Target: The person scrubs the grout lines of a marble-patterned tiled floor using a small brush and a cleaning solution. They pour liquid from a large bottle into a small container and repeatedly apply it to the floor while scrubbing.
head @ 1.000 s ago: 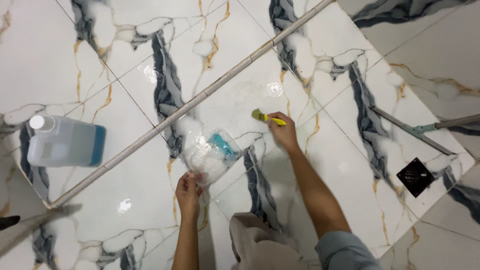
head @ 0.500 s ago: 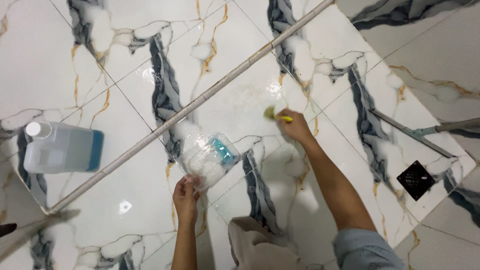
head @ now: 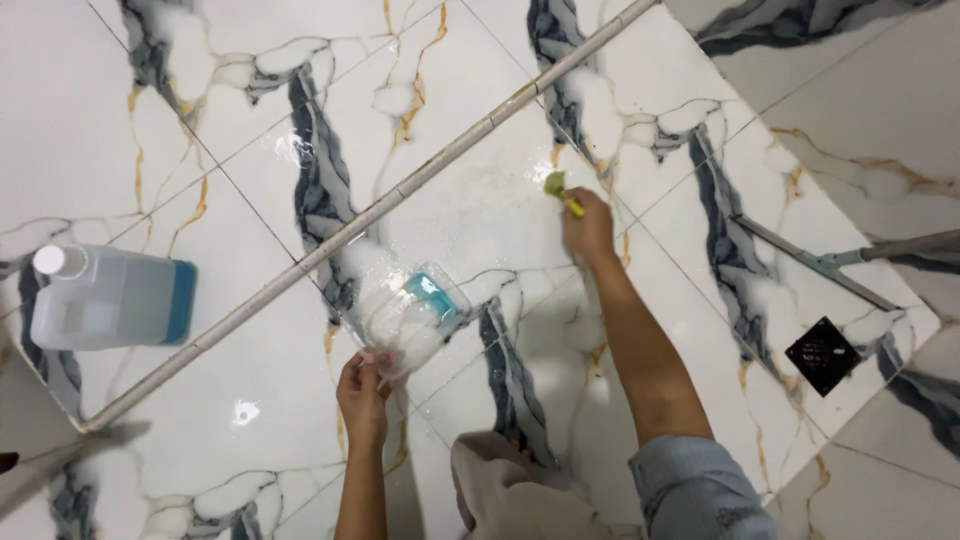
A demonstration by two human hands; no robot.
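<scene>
Holding a yellow brush (head: 560,192) at the frame's middle, my right hand (head: 588,230) presses it beside the raised floor strip (head: 400,195); my left hand (head: 362,392) grips a clear tub (head: 405,315) below.

- You worked over a wet marble-patterned tile floor (head: 250,400).
- On it lay a plastic jug (head: 105,298), a clear container (head: 405,315), a squeegee (head: 820,262) and a drain cover (head: 823,355).

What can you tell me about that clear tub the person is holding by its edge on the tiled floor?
The clear plastic tub is a shallow, see-through container with rounded corners, wet and glossy. A small turquoise block sits inside near its far end. It rests tilted on the white marbled floor tiles, just below the raised tile strip. The left hand pinches its near rim; nothing else touches it.
</scene>
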